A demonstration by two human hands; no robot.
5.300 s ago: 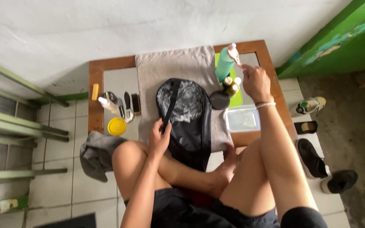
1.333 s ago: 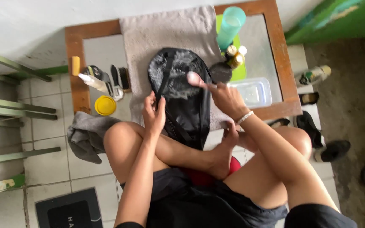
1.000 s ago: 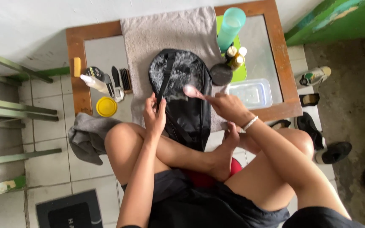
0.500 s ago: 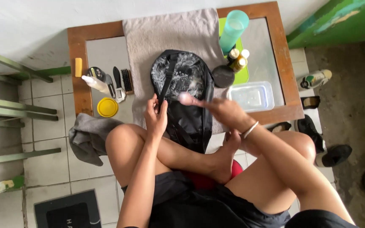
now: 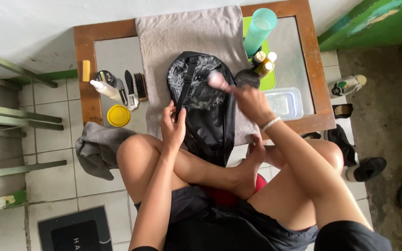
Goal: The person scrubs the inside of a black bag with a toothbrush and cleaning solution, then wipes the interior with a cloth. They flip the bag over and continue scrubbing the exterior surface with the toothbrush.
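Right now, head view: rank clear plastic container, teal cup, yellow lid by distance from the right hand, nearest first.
1. Clear plastic container: just beside the right hand, on the table's right side.
2. Teal cup: farther up, at the table's far edge.
3. Yellow lid: farthest, across the black backpack, on the left.

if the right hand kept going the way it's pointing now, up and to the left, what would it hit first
The right hand holds a brush that points up-left across the black backpack. On that line it would first meet the bag's foamy top and strap, then the grey towel. How high it sits above the bag is unclear.
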